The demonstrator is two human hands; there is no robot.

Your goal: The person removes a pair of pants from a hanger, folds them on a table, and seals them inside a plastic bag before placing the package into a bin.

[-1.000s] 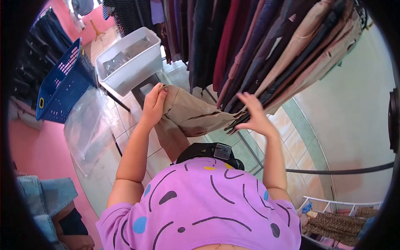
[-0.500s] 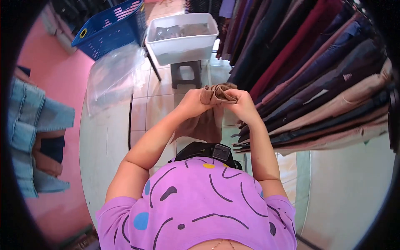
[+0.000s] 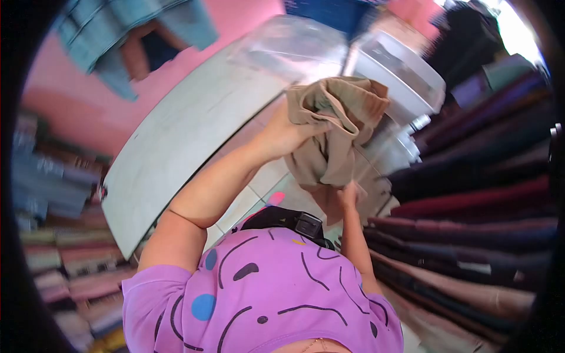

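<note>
As I watched remotely, the left hand [image 3: 285, 134] gripped a bunched tan garment [image 3: 338, 144] over the tiled floor [image 3: 246, 200], seemingly mid-gathering; whether the blurred right hand [image 3: 351, 194], by its lower folds, held cloth, I couldn't tell. The next move, I judged, called for steadying that end.

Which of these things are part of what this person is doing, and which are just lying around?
In use:
- tan garment, bunched up
- left hand, gripping it
- right hand, at its lower part; grip blurred

Apparently just around, untouched:
- pale table
- clear plastic
- white tub
- blue basket
- hanging dark clothes
</note>
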